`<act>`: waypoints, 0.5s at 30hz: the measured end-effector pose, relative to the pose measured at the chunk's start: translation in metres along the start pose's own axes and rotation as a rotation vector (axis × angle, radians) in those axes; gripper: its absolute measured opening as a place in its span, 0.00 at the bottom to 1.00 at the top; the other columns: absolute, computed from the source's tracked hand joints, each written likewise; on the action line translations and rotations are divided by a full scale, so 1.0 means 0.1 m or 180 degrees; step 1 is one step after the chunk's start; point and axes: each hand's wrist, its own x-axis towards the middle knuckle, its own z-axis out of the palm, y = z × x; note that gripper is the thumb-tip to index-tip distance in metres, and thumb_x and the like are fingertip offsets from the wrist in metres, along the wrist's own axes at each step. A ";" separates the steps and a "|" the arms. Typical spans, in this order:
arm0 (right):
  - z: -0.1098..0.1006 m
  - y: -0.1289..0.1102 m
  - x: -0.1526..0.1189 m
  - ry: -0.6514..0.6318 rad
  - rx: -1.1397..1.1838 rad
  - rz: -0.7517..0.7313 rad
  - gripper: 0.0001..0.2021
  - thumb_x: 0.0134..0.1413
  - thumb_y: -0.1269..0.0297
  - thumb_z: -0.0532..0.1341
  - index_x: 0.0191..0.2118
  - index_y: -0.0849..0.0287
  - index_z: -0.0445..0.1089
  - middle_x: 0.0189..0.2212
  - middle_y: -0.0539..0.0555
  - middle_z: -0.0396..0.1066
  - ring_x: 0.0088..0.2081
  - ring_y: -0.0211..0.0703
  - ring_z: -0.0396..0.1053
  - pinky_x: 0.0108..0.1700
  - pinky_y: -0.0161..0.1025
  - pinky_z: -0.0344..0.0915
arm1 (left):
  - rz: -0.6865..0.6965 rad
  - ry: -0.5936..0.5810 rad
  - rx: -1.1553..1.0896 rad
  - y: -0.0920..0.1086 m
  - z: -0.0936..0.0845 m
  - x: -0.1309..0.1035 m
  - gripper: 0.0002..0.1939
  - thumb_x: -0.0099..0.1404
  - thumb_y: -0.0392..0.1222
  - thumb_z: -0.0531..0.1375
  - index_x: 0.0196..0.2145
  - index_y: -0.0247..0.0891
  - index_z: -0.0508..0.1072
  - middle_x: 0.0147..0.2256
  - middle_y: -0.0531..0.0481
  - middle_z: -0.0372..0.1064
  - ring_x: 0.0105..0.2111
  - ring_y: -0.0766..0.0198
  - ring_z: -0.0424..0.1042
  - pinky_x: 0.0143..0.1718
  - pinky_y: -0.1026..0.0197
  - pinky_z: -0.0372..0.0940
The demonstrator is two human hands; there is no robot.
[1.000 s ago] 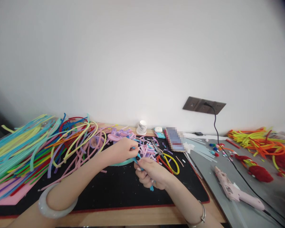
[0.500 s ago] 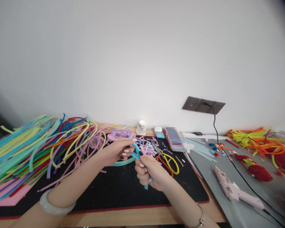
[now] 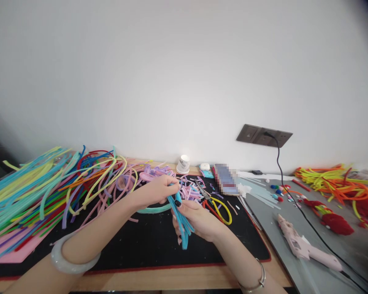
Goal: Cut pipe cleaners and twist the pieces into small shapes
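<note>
A bundle of blue pipe cleaners [image 3: 184, 228] is between my two hands above the black mat [image 3: 135, 249]. My right hand [image 3: 193, 216] grips it with the thumb on top, and the looped lower ends hang below the palm. My left hand [image 3: 159, 190] pinches the upper end of the bundle; its fingertips are partly hidden. Just behind the hands lie short pink and purple pipe cleaner pieces [image 3: 191, 192]. Scissors [image 3: 222, 212] with yellow and red handles rest to the right of my right hand. Mint-green pipe cleaners [image 3: 155, 210] lie beneath my left hand.
Many coloured pipe cleaners [image 3: 49, 196] spread over the left side. A paper cup [image 3: 184, 162] and a phone [image 3: 225, 179] stand or lie near the wall. To the right are a pink glue gun [image 3: 309, 249], its black cord, a red craft figure [image 3: 334, 220] and orange-yellow pipe cleaners [image 3: 334, 181].
My right hand has loosened and turned, so more of the blue bundle shows below it. My left hand has moved slightly up and right along the bundle's upper end.
</note>
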 end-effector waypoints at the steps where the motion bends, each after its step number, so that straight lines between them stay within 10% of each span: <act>1: 0.00 0.00 0.00 0.0014 -0.0013 -0.0032 0.15 0.51 0.52 0.56 0.28 0.60 0.60 0.17 0.46 0.58 0.17 0.32 0.56 0.20 0.31 0.57 | 0.0003 -0.0008 0.0002 0.00 0.00 0.00 0.12 0.57 0.45 0.51 0.22 0.39 0.50 0.19 0.60 0.40 0.16 0.74 0.40 0.15 0.67 0.40; 15: 0.00 -0.15 -0.01 0.0699 -0.1831 -0.0716 0.12 0.56 0.59 0.51 0.27 0.61 0.61 0.22 0.47 0.57 0.23 0.32 0.55 0.26 0.32 0.53 | -0.0081 0.0026 -0.0477 -0.11 0.03 0.00 0.11 0.58 0.44 0.49 0.22 0.39 0.50 0.21 0.59 0.41 0.18 0.72 0.38 0.16 0.68 0.38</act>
